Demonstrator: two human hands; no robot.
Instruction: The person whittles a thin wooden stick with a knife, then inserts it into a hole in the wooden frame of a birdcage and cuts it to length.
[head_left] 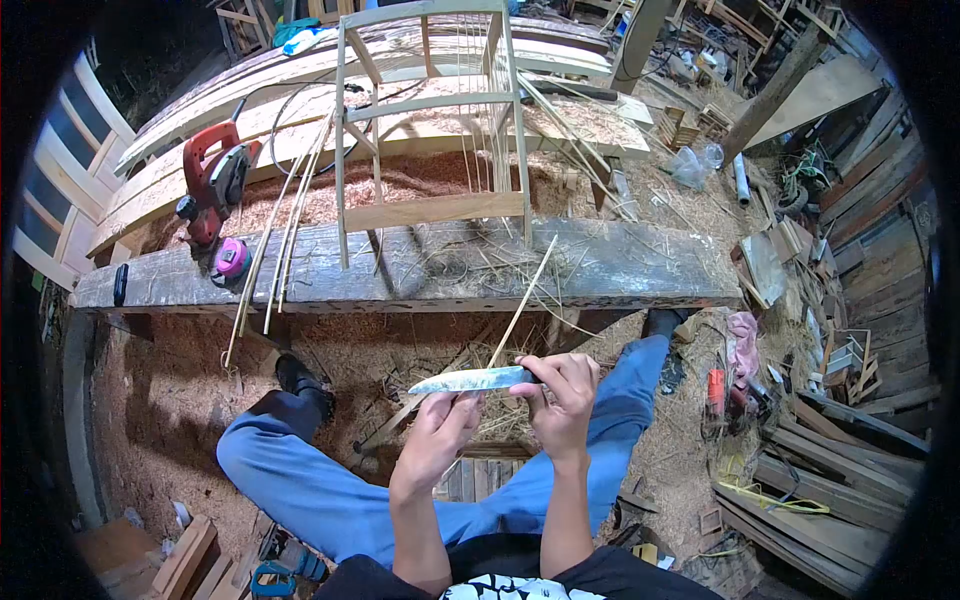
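My right hand (563, 400) is wrapped round the dark handle of a knife (470, 380), its blade pointing left. Just below the blade, my left hand (438, 435) is closed in a pinch on a thin wooden strip (525, 305). The strip slants up and away behind the blade, its far end over the heavy bench beam (640, 265). A slatted wooden frame (435, 210) stands upright on that beam, with thin strips running down its right side.
More long strips (290, 225) lean across the beam at left. Near them are a red power planer (212, 180), a pink tape measure (232, 258) and a small black object (121, 285). Shavings cover the ground. Stacked boards (820, 500) lie at right.
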